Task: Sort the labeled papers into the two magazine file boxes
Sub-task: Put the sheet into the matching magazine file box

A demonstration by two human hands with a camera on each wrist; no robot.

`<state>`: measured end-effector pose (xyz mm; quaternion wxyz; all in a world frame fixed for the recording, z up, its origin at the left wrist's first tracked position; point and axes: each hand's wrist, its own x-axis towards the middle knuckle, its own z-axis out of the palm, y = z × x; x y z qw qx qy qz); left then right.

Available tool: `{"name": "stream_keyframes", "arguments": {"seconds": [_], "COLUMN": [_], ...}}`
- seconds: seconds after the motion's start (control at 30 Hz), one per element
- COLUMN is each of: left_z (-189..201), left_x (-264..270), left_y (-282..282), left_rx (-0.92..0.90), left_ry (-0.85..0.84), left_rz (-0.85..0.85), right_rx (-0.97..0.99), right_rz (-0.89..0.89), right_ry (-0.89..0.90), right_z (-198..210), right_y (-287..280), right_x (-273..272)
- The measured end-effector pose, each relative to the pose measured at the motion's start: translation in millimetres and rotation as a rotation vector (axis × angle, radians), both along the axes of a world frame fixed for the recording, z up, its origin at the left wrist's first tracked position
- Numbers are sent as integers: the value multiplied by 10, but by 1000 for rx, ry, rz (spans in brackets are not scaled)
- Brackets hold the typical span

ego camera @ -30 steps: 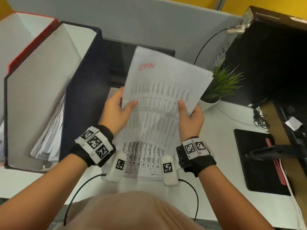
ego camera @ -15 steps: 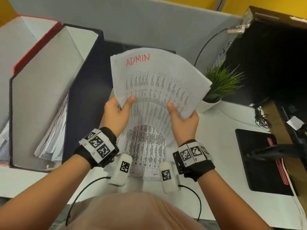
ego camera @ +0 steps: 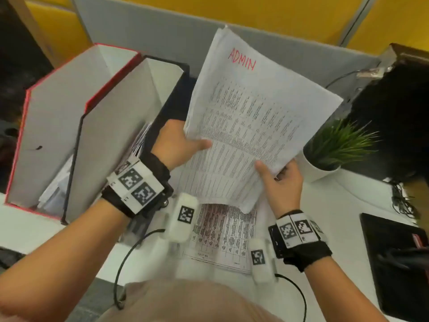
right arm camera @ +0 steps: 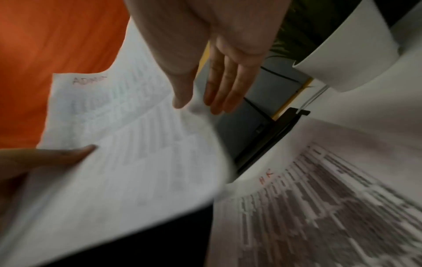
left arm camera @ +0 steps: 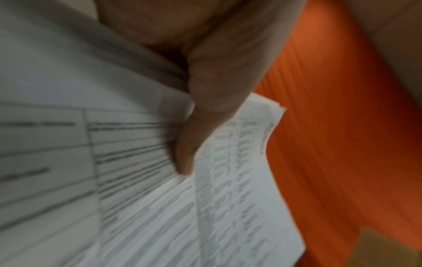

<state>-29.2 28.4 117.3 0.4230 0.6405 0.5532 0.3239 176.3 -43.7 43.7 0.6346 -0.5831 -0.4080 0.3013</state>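
- A stack of printed sheets [ego camera: 222, 238] lies flat on the white desk [ego camera: 336, 205] at its near edge, between the person's two forearms; the right wrist view shows red handwriting at the top sheet's head, too blurred to read with confidence
- The right hand [ego camera: 282, 182] sits just above that stack with thumb and fingers straight and spread; whether they touch the lower right corner of the raised sheets cannot be told in the head view, and in the right wrist view the fingers [right arm camera: 226, 86] hang loose with the paper edge running between thumb and fingers, unclamped
- The left hand [ego camera: 175, 145] pinches the sheaf of papers marked "ADMIN" [ego camera: 255, 117] at its left edge, thumb on the printed face and fingers behind; the left wrist view shows the thumb [left arm camera: 205, 108] pressed down on the tables of text
- The sheaf is held up in the air, tilted so its top leans right, above the middle of the desk; the red label sits near its top edge
- At the desk's left edge stand two magazine file boxes side by side and touching: the dark-edged box [ego camera: 111, 135] nearer the left hand, with papers inside it, and the red-edged box [ego camera: 53, 117] outside it, also holding sheets
- Toward the right edge, a potted green plant [ego camera: 336, 145] in a white pot stands just beyond the right hand; a black pad [ego camera: 394, 263] lies at the near right corner
- A grey partition [ego camera: 162, 31] closes off the desk's far edge
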Motion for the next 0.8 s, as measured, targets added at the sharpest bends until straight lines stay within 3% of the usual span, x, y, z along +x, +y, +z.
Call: {"name": "stream_keyframes", "arguments": {"seconds": [0.23,0.37,0.53,0.67,0.8], "left_z": [758,870,758,462,164], "left_x": [-900,-1362,-1567,-1439,-1257], "left_y": [257,277,272,258,265], "left_rx": [-161,-305,-246,-108,-53], "left_ry": [212,185,491,612,688], "left_rz": [150,282,394,389,322], "right_rx": [-300,-501,-693,-850,-862], "right_rz": [112,59,44,111,91], "right_ry": [-109,-251,-481,-572,-612], "right_z": [-356,-659,-909,-1054,-1133], "right_y": [-195,-292,-359,-405,-435], "right_x": [174,253,302,270,236]}}
